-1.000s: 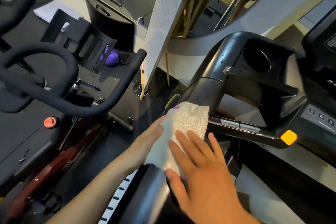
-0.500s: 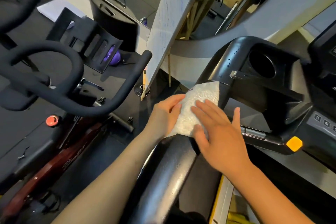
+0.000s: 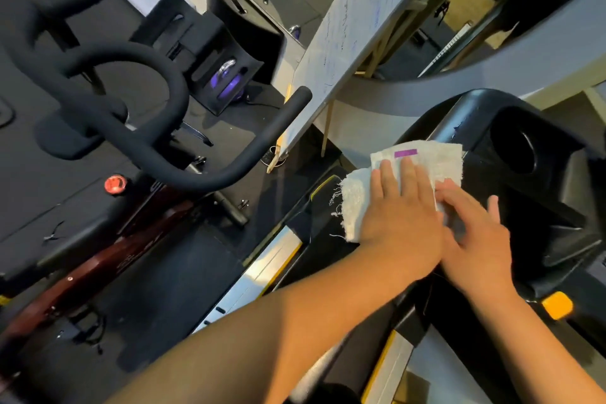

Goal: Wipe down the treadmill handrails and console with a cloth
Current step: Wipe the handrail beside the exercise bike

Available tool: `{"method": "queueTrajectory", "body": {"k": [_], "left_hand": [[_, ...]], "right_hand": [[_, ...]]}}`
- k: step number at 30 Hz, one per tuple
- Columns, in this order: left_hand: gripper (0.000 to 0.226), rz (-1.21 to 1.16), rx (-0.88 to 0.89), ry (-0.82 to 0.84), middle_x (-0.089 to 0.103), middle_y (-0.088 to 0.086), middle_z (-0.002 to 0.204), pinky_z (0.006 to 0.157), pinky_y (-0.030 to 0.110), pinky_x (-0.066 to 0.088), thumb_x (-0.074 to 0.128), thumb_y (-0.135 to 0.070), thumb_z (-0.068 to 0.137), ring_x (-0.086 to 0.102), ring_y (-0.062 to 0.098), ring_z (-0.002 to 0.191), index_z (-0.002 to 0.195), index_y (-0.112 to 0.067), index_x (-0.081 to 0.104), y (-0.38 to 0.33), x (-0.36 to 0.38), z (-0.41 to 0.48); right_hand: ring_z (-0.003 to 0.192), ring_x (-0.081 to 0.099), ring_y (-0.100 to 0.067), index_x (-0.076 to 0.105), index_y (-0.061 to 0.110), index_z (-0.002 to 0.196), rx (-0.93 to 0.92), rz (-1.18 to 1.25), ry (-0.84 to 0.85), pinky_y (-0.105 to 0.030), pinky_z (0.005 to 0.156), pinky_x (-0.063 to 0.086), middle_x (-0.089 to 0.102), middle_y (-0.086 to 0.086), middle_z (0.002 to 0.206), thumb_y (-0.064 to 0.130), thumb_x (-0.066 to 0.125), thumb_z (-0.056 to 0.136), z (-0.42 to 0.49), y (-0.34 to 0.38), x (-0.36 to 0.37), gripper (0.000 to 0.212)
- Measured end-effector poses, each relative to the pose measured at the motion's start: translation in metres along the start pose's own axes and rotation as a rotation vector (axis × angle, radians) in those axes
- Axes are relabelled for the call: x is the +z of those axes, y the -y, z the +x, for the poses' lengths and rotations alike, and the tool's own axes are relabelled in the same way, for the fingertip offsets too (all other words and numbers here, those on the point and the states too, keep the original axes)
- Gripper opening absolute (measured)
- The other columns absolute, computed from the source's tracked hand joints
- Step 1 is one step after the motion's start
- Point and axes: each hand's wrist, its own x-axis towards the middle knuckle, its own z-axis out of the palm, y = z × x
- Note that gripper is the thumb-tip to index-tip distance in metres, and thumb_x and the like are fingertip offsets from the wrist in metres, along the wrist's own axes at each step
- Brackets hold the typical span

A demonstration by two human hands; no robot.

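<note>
A white terry cloth with a purple tag lies spread over the upper end of the black treadmill handrail, where it joins the console. My left hand presses flat on the cloth, fingers pointing up the rail. My right hand lies beside it, fingers spread, touching the cloth's right edge. Both arms cover the lower handrail. The console's round cup holder sits just right of the cloth.
An exercise bike with black handlebars and a red knob stands close on the left. A whiteboard leans just beyond the handrail. A yellow button sits on the console's lower edge.
Both hands have slid the cloth up the handrail, from its lower part to the top by the console. The left hand moved from the rail's side onto the cloth.
</note>
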Motion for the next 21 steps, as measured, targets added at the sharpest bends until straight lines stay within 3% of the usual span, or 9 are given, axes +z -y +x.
{"method": "queueTrajectory", "body": {"k": [2,5,9,14,17,19,21], "left_hand": [[0.068,-0.01,0.04,-0.012,-0.018,0.017,0.16,0.118,0.05,-0.014,0.019,-0.04,0.105,-0.021,0.042,0.145,0.152,-0.005,-0.015,-0.001,-0.002,0.014],[0.069,-0.116,0.074,-0.046,-0.009,0.014,0.163,0.121,0.048,-0.003,0.026,-0.04,0.102,-0.011,0.037,0.148,0.155,-0.007,-0.006,0.004,0.0,0.029],[0.068,-0.351,0.095,-0.074,0.0,0.005,0.164,0.121,0.045,0.011,0.034,-0.034,0.099,0.001,0.027,0.15,0.156,-0.014,0.005,0.021,-0.005,0.043],[0.063,-0.705,0.135,0.011,0.014,-0.007,0.163,0.118,0.032,0.018,0.042,-0.033,0.101,0.018,0.014,0.147,0.156,-0.031,0.012,0.056,-0.008,0.045],[0.055,-0.998,0.104,0.105,0.028,-0.015,0.155,0.11,0.02,0.022,0.042,-0.03,0.103,0.026,0.0,0.138,0.153,-0.038,0.02,0.072,0.002,0.029],[0.045,-1.175,-0.019,0.161,0.042,-0.017,0.146,0.111,0.024,0.029,0.044,-0.042,0.101,0.04,0.002,0.132,0.145,-0.041,0.038,0.085,0.013,0.019],[0.026,-1.311,-0.212,0.171,0.061,-0.007,0.116,0.094,0.018,0.043,0.045,-0.04,0.102,0.06,0.0,0.101,0.12,-0.028,0.059,0.095,0.025,0.002]], "right_hand": [[0.13,0.046,-0.012,0.059,0.026,0.118,0.035,-0.049,0.011,-0.055,0.119,0.005,0.052,0.017,0.129,0.023,0.048,0.095,0.008,-0.003,-0.002,0.026],[0.124,0.052,-0.015,0.057,0.028,0.123,0.016,-0.135,0.05,-0.052,0.119,0.005,0.061,0.008,0.127,0.031,0.04,0.092,0.015,-0.002,-0.003,0.036],[0.117,0.053,-0.013,0.055,0.03,0.118,-0.013,-0.187,0.075,-0.054,0.118,0.008,0.062,0.009,0.117,0.016,0.047,0.089,0.02,0.009,-0.004,0.033],[0.138,0.039,-0.022,0.049,0.021,0.137,-0.055,-0.366,0.146,-0.054,0.116,0.011,0.049,-0.004,0.144,0.011,0.048,0.087,0.021,0.03,0.006,0.051],[0.144,0.027,-0.021,0.038,0.024,0.146,-0.078,-0.447,0.213,-0.052,0.118,0.007,0.039,-0.002,0.152,0.018,0.048,0.09,0.012,0.055,0.014,0.057],[0.145,0.023,-0.02,0.037,0.027,0.146,-0.105,-0.458,0.245,-0.053,0.119,0.003,0.039,0.003,0.151,0.023,0.045,0.094,0.008,0.07,0.02,0.053],[0.145,0.021,-0.019,0.047,0.028,0.137,-0.111,-0.454,0.321,-0.056,0.118,-0.001,0.049,0.004,0.143,0.028,0.041,0.094,0.004,0.087,0.029,0.043]]}}
